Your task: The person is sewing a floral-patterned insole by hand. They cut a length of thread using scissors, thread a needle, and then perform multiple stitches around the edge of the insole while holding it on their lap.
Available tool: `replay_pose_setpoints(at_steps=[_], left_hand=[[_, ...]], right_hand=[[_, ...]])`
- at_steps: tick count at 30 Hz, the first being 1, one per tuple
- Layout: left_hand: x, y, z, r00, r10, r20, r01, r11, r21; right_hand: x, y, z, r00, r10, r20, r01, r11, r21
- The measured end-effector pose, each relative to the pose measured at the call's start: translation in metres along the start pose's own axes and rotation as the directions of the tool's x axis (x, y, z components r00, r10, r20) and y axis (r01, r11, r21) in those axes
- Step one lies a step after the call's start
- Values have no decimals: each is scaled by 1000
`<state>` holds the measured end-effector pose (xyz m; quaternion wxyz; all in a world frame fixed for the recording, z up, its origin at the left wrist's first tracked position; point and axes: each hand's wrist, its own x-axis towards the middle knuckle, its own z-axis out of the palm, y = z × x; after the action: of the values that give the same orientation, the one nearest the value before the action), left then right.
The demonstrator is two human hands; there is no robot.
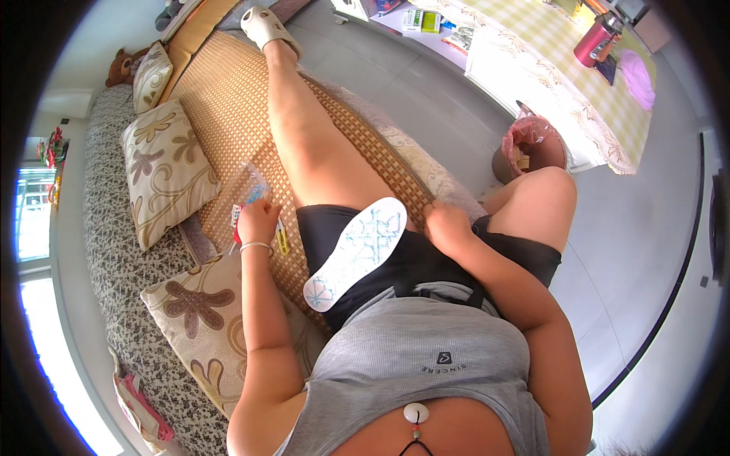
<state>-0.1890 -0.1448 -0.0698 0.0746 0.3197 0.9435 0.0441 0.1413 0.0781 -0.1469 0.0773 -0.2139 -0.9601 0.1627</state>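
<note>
A white insole (357, 254) with a blue line pattern lies slanted across my lap on the black shorts. My left hand (258, 222) is beside my left thigh, its fingers bent together at a clear plastic bag (255, 190) with blue thread-like contents. What those fingers hold is hidden. Close by the hand, a red and white packet (236, 218) and a yellow-handled cutter (282, 238) lie on the woven mat. My right hand (447, 224) rests over my right thigh, apart from the insole, fingers curled; anything in them is too small to make out.
The woven mat (228, 114) covers the seat, with patterned cushions (171, 171) along its left. A lined waste bin (532, 144) stands on the floor at right. Beyond it, a cloth-covered table (525, 53) bears a red flask (598, 39). My left leg stretches forward.
</note>
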Motion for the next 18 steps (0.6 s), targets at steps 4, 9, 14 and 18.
replay_pose_setpoints(at_steps=[4,9,14,18], left_hand=[[-20,104,-46,937,222,-268,-296,914,-278],[-45,195,-60,805,584,-107,-443,472,-762],[-55,251,-52,667,735,122,131,46,-990],[-52,259,-44,645,745,166,287,-35,-957]], right_hand=[[10,0,-51,941,335,-45,-194,644,740],[24,-8,-121,928,373,3,22,-64,998],[22,-16,-154,925,378,-20,61,-98,993],[17,-11,-157,893,449,15,54,-141,988]])
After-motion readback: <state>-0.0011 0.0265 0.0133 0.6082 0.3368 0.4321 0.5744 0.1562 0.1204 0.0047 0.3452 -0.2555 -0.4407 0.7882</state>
